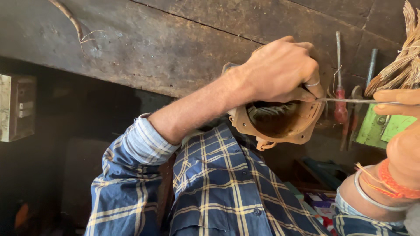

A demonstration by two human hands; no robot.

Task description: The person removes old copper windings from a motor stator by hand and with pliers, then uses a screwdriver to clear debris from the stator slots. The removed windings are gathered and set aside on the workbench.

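While the person leaned over the dark wooden bench (144, 48), the left hand (280, 70) was curled tight over the top rim of a round tan metal housing (280, 124), pressing it against the checked shirt. The housing sat near the bench's front edge, with its open side showing wire windings inside. The right hand (400, 102) had its fingers pinched shut on a thin metal rod (350, 100), whose tip met the left hand's fingers at the rim.

I thought the rod could slip and poke a finger, because the tip was so close to them. It might also scratch the windings.

A red-handled screwdriver (340, 102) lay just behind the rod, beside a grey tool. A bundle of copper wire (400, 65) sat at the bench's right edge, above a green part (376, 129). These crowded the right hand.
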